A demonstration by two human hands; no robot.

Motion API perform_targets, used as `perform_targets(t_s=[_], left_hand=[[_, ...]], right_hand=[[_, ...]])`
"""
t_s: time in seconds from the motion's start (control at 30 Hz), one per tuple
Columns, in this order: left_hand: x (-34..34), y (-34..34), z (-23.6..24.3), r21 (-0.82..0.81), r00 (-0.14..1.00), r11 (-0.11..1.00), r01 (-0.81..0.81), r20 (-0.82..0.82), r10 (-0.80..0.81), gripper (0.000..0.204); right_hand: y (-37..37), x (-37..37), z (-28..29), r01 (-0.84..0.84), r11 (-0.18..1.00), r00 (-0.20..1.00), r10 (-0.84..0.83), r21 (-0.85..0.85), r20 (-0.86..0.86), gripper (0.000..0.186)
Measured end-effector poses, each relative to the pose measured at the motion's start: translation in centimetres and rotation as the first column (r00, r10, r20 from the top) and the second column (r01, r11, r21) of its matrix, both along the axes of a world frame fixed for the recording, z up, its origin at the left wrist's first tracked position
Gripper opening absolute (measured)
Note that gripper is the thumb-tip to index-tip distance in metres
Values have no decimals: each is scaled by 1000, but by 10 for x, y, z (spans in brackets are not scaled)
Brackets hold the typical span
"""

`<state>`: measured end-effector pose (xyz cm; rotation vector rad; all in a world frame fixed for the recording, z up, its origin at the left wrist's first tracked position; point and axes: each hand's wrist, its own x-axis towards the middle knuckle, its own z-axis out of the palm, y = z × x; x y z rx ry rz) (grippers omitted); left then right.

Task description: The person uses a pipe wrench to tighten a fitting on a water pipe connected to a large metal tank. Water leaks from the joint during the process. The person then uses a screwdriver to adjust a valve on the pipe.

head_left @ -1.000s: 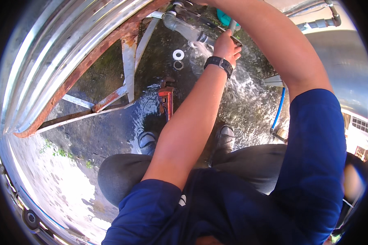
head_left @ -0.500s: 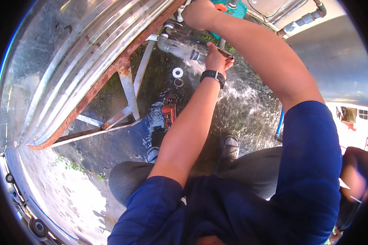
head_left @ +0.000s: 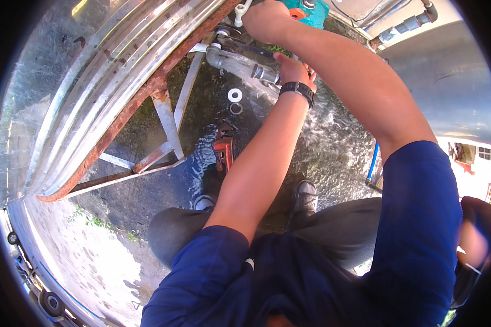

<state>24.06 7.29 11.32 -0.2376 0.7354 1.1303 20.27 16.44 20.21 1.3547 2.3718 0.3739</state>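
Note:
My left hand (head_left: 295, 72), with a black watch on its wrist, is closed on a long dark bar (head_left: 256, 50), its thumb lying along it. Just below the bar runs a grey elbow pipe (head_left: 229, 61) with a dark grey coupling at its end, and water gushes out there onto the ground. My right hand (head_left: 264, 22) is bent into a fist at the top, beside a white pipe fitting (head_left: 239, 13) and the teal pump (head_left: 313, 15). Its fingers are hidden, so whatever it grips cannot be made out.
On the wet ground lie a red pipe wrench (head_left: 223, 150), a white ring (head_left: 234, 95) and a grey ring (head_left: 235, 108). A rusty metal frame (head_left: 158, 87) with corrugated sheet stands left. A large metal tank (head_left: 450, 76) and a blue pipe (head_left: 373, 161) are right.
My left hand has moved a little to the right. Water now spreads over the ground differently below the pipe. My right hand stays in about the same place.

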Motion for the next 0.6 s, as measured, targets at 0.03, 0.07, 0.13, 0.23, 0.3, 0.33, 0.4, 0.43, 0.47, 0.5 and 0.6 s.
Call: perform_targets(t_s=[0.03, 0.07, 0.13, 0.23, 0.3, 0.33, 0.4, 0.43, 0.47, 0.5, 0.6], left_hand=[[0, 0, 0, -1, 1000, 1000, -3, 11, 3, 79], [0, 0, 0, -6, 1000, 1000, 3, 8, -3, 79], [-1, 0, 0, -20, 1000, 1000, 12, 2, -12, 78], [-2, -1, 1, -26, 1000, 1000, 18, -10, -18, 77], [-1, -1, 3, -28, 1000, 1000, 14, -12, -14, 77], [0, -1, 4, -28, 1000, 1000, 12, -14, -12, 76], [1, -1, 5, -25, 1000, 1000, 6, -15, -7, 76], [2, 0, 5, -23, 1000, 1000, 7, -14, -7, 75], [2, -1, 5, -19, 1000, 1000, 7, -14, -7, 75], [2, 0, 5, -16, 1000, 1000, 6, -17, -6, 75], [1, -2, 6, -7, 1000, 1000, 12, -19, -12, 74]], right_hand=[[-1, 0, 0, 9, 1000, 1000, -9, 5, 1, 24], [-2, 0, -1, 17, 1000, 1000, -17, 11, 3, 24], [-3, 1, -3, 44, 999, 999, -44, -3, -16, 24], [-5, 2, -5, 50, 999, 999, -50, 5, -15, 24], [-6, 3, -6, 40, 999, 999, -40, 13, -12, 24], [-5, 4, -6, 37, 999, 999, -36, 13, -21, 24], [-6, 4, -7, 44, 999, 998, -43, 9, -35, 24], [-6, 5, -8, 55, 998, 998, -55, 7, -40, 24], [-6, 5, -8, 68, 998, 997, -68, 2, -46, 24], [-6, 5, -8, 71, 997, 996, -71, 7, -56, 24], [-7, 6, -9, 79, 997, 994, -78, 12, -78, 24]])
